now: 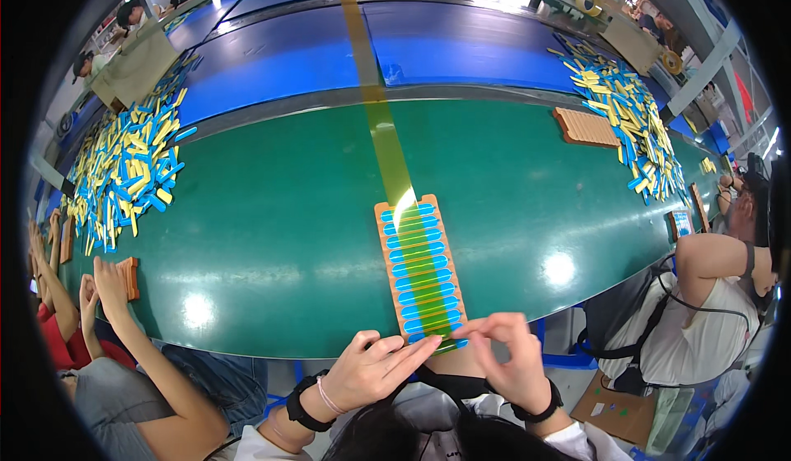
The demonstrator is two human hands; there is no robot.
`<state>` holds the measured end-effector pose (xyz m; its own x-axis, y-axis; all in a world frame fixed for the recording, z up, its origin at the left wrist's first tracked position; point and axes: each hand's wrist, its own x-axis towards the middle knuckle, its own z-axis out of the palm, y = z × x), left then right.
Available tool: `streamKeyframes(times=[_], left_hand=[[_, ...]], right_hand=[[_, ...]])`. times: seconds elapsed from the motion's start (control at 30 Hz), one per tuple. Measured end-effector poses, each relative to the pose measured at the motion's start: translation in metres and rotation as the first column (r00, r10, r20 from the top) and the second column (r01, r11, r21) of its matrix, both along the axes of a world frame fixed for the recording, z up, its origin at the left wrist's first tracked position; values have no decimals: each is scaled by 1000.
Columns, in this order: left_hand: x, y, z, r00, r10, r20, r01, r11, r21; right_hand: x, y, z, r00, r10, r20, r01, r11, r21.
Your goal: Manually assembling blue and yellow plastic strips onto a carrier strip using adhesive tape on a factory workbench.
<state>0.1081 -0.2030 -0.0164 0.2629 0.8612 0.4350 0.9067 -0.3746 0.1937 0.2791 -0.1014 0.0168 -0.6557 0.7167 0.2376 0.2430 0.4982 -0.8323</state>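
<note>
A strip of clear yellow tape point(387, 144) runs from the far side of the table down over an orange-brown ridged tray point(455, 278). Short blue rounded pieces point(397, 284) lie crosswise in the tray's grooves, under the tape. My left hand point(367, 370) is at the near end of the tray; its fingers point right, the foremost reaching the tape's near end, the others curled. To the right, my right hand point(511, 358) has thumb and forefinger brought together beside the tray's near corner. It is slightly blurred, and what lies between those fingertips is hidden.
Heaps of blue and yellow pieces lie at the left point(132, 164) and right point(622, 111) of the green table point(264, 214). Another ridged tray point(587, 127) sits by the right heap. Blue panels point(272, 57) line the far side. Co-workers' arms point(132, 329) reach in from the left; another person point(700, 321) sits at right.
</note>
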Motion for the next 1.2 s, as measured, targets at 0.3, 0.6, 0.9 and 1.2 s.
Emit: streamKeyframes(times=[0.3, 0.6, 0.9, 1.2], left_hand=[[-1, -3, 2, 999, 27, 18, -27, 1000, -2], [-1, 1, 7, 996, -12, -87, 19, 996, 87], [-20, -7, 17, 998, 58, 19, -55, 989, -136], [-19, -5, 18, 997, 43, -57, -50, 992, -120]], right_hand=[[3, 8, -6, 993, 67, 93, -81, 984, 156], [-10, 10, 0, 968, 213, 132, -234, 957, 170], [-9, 7, -11, 983, 164, 87, -178, 968, 178], [-9, 8, -9, 981, 179, 78, -191, 963, 188]])
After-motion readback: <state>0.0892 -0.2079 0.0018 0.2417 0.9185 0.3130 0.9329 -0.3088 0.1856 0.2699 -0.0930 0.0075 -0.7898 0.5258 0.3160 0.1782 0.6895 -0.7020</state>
